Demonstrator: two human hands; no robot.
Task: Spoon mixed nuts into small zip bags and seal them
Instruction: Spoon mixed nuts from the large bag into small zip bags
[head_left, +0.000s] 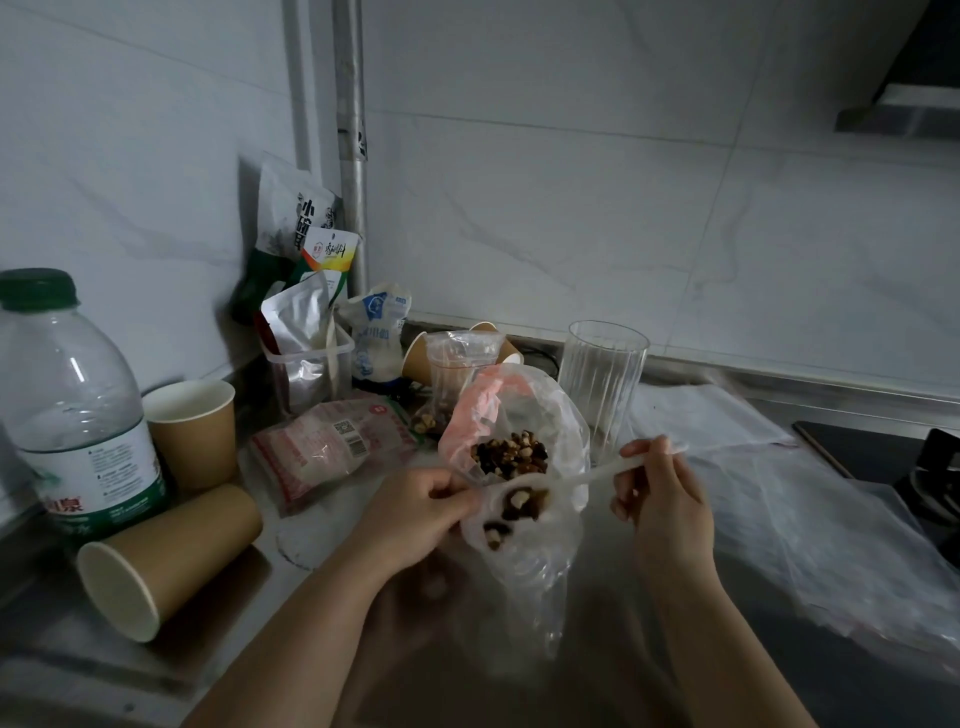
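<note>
Left hand (415, 512) pinches mouth of small zip bag (511, 512). Right hand (657, 486) holds white plastic spoon (597, 474), bowl loaded with mixed nuts (522, 503) at bag mouth. Large nut bag (511, 447) behind. Ribbed glass (602, 379), water bottle (72, 415), toppled paper cup (166, 558) on steel counter (649, 649).

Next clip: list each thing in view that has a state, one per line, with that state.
Left hand: pinches the small zip bag's mouth.
Small zip bag: held open, a few nuts inside.
Right hand: holds the spoon handle.
Spoon: loaded with nuts, over the small bag's mouth.
Big nut bag: open, nuts inside.
Glass: upright, empty.
Water bottle: upright, capped.
Near paper cup: on its side.
</note>
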